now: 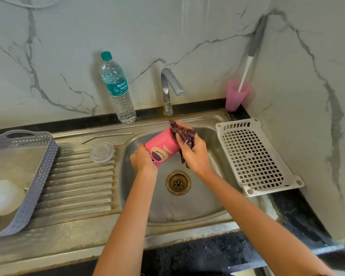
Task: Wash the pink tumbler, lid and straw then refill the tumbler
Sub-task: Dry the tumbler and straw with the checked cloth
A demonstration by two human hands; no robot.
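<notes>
over the steel sink the left hand grips the smooth pink tumbler lying sideways, while the right hand clutches a crumpled striped cloth against its rim.

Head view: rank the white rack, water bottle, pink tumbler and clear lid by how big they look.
1. white rack
2. water bottle, though it stands farther back
3. pink tumbler, partly under the cloth, so its full extent is unsure
4. clear lid
</notes>
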